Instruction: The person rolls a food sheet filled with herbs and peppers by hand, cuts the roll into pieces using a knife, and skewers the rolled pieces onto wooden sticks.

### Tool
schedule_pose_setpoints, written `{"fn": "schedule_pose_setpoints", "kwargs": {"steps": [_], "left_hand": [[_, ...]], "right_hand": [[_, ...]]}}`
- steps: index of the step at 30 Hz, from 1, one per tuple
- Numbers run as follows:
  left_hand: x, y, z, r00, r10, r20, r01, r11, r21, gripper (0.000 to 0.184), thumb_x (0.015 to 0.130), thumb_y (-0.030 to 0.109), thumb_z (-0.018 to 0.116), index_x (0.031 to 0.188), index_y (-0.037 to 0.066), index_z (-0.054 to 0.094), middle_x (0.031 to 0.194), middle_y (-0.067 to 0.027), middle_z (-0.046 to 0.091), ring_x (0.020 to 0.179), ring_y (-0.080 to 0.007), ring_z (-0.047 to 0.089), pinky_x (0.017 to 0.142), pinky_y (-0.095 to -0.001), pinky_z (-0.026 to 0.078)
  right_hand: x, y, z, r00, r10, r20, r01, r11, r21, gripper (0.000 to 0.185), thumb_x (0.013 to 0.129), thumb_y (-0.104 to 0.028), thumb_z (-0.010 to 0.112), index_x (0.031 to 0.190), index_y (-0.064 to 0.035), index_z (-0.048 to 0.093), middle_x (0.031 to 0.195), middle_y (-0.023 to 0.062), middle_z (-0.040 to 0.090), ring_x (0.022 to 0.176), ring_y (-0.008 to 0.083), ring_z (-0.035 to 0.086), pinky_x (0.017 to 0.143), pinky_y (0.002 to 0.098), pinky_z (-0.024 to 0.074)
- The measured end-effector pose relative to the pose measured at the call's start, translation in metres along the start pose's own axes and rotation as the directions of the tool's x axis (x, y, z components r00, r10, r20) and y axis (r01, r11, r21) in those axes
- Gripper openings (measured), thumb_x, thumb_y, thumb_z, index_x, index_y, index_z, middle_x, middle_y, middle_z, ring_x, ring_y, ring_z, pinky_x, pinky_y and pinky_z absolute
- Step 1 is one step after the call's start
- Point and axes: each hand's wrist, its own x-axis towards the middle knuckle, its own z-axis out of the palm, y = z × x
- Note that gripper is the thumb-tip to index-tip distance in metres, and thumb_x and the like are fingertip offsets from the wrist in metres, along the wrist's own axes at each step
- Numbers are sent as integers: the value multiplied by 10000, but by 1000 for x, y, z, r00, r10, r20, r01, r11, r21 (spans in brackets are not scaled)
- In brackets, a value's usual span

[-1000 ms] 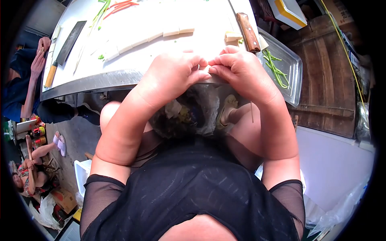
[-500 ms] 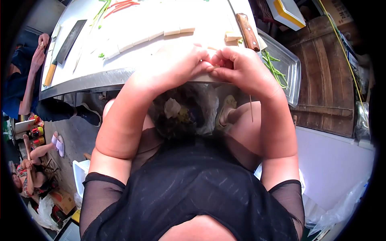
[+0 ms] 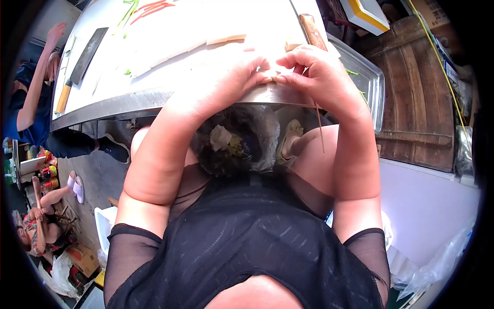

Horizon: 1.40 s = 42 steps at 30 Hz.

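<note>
My left hand (image 3: 236, 74) and my right hand (image 3: 321, 77) meet over the near edge of the white table (image 3: 164, 26). Thumb and forefinger of each are pinched around a tiny pale piece between them, too small to make out. A thin wooden skewer (image 3: 320, 129) sticks out below my right hand and seems gripped in it. Beyond my left hand lies a row of pale, flat rectangular pieces (image 3: 226, 38). Just past my right hand are a pale rolled piece (image 3: 292, 45) and a knife with a wooden handle (image 3: 312, 32), partly hidden.
A cleaver (image 3: 88, 56) lies at the table's left. Red strips (image 3: 152, 11) and green stalks (image 3: 127, 13) are at the back. A clear tray (image 3: 373, 85) with greens stands right. Below hangs a plastic bag (image 3: 224, 139) with scraps. Another person's arm (image 3: 36, 98) is at left.
My fingers have spread a little, and the right hand has shifted slightly, covering more of the knife handle and the greens. The person at left has raised a hand.
</note>
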Motion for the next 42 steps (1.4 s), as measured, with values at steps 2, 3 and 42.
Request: {"fn": "schedule_pose_setpoints", "kwargs": {"steps": [2,3,42], "left_hand": [[0,3,-1,999,-26,31,25,1000,9,192,879,215,675,955,44,631,872,-140,630,826,-339,623,719,-409,505],[0,5,-3,997,-52,64,51,999,20,188,886,216,662,950,41,633,878,-145,631,836,-351,621,722,-418,502],[-7,6,-3,990,-135,-51,125,979,-164,261,814,175,732,1009,62,602,875,-122,620,788,-324,622,694,-412,507]], "right_hand": [[-1,3,-1,999,-45,-13,44,999,-28,257,763,-156,777,960,-21,680,840,153,664,805,277,654,748,348,522],[-1,1,0,999,-45,-13,45,999,-27,257,763,-156,777,960,-21,680,840,153,664,805,277,654,748,348,522],[3,7,12,990,-135,-46,130,987,-95,153,821,-136,720,916,-16,716,850,145,672,784,308,668,723,367,535]]}}
